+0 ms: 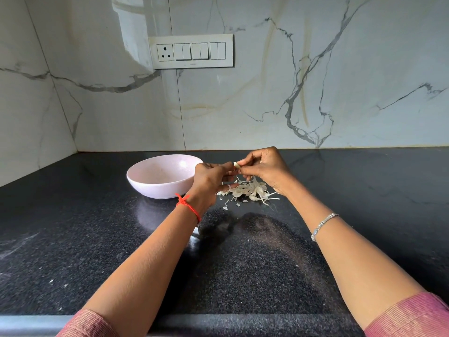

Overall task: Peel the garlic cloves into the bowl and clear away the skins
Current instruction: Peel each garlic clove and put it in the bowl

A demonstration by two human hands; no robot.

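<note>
A small pale garlic clove (pixel 236 165) is pinched between my left hand (pixel 211 179) and my right hand (pixel 263 166), raised a little above the black counter. Thin strips of skin hang down from it. Directly below lies a heap of papery white garlic skins (pixel 250 189), with a few small flakes (pixel 239 205) scattered in front. To the left of my left hand stands a pale pink bowl (pixel 145 183); what lies inside it cannot be made out.
The speckled black counter (pixel 243 263) runs to a marble backsplash with a switch panel (pixel 191 51). A wall corner closes in on the left. The counter's front edge (pixel 218 322) runs along the bottom of the view.
</note>
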